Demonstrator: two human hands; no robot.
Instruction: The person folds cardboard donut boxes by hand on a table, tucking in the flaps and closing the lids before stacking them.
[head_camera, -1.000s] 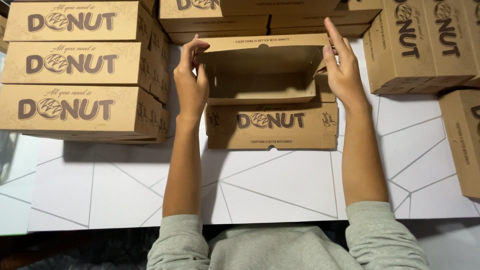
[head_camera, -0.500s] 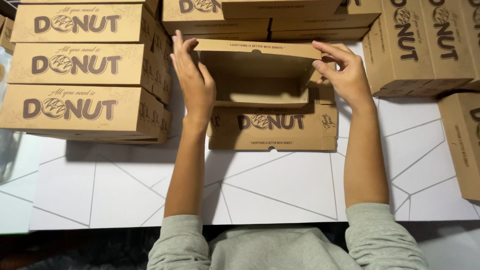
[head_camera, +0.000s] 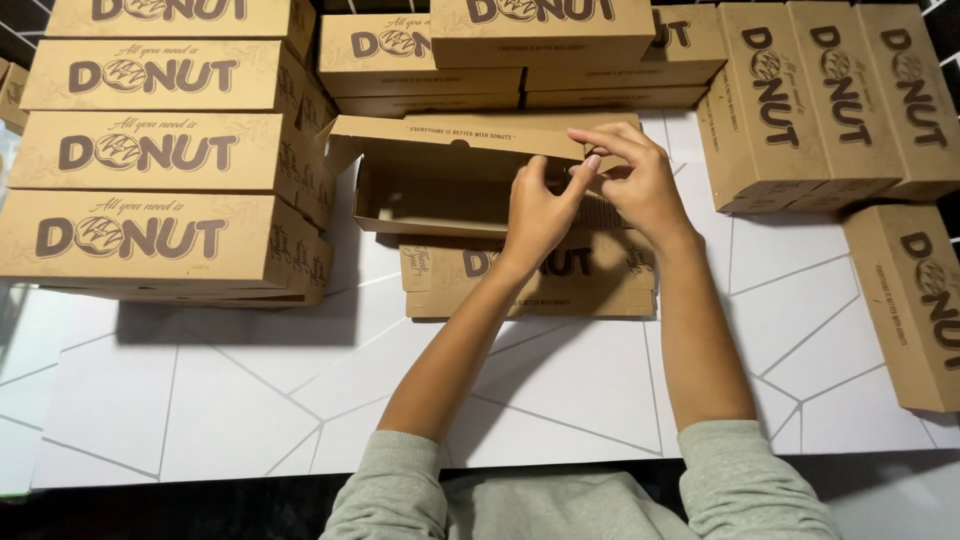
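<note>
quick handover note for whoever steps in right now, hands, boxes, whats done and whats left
Left hand: gripping the right end of the open brown cardboard box, thumb up.
Right hand: fingers pinching the same end's flap.
The box sits on a closed brown box lying on the white table.
Done: folded brown boxes stacked at left, rear and right; one more at far right.
Left: right end of the open box looks unfinished; lid not shut.

White tabletop (head_camera: 250, 400) with thin grey angular lines, evenly lit, dark floor beyond.
</note>
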